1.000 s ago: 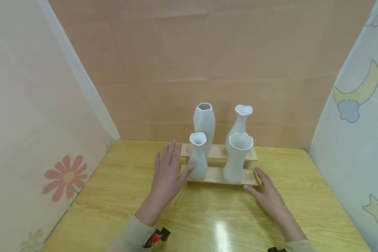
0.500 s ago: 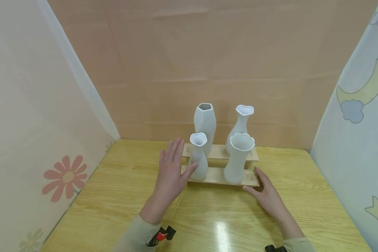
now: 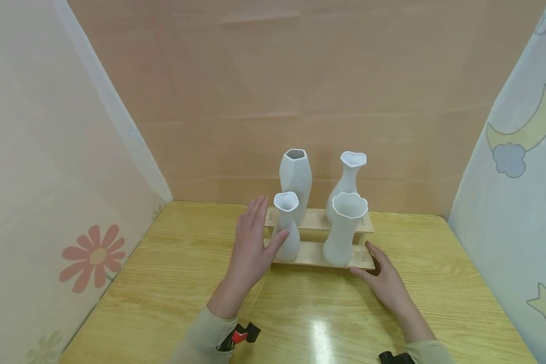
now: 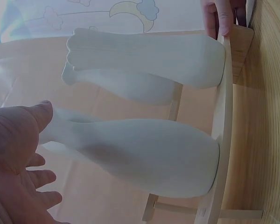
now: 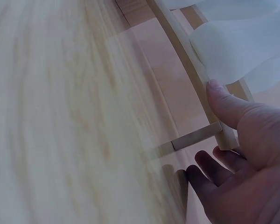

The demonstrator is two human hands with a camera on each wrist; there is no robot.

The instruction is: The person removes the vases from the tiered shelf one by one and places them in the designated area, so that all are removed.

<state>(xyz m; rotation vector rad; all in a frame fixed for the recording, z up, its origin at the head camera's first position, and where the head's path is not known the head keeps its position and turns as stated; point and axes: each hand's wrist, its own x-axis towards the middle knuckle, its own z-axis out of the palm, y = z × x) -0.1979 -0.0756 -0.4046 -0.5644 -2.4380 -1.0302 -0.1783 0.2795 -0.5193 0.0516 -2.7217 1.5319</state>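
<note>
Two white vases stand on the lower step of a two-step wooden stand (image 3: 309,254): a narrow-necked one (image 3: 287,237) at left and a scalloped-rim one (image 3: 341,242) at right. A faceted vase (image 3: 296,177) and a flared vase (image 3: 346,184) stand on the upper step. My left hand (image 3: 250,247) is beside the stand's left end, fingers straight, its thumb near the front left vase's neck; contact is unclear. My right hand (image 3: 384,280) grips the lower step's right end, thumb (image 5: 224,100) on the board's front edge and fingers bent around its end.
The stand is on a yellow wood-grain table (image 3: 173,283). Behind it hangs a peach-coloured backdrop (image 3: 227,101). Printed pale sheets form the left side (image 3: 45,151) and right side (image 3: 505,202).
My left hand has shifted right, closer to the front left vase. My right hand has moved slightly left onto the stand's end. The vases keep their places on the stand.
</note>
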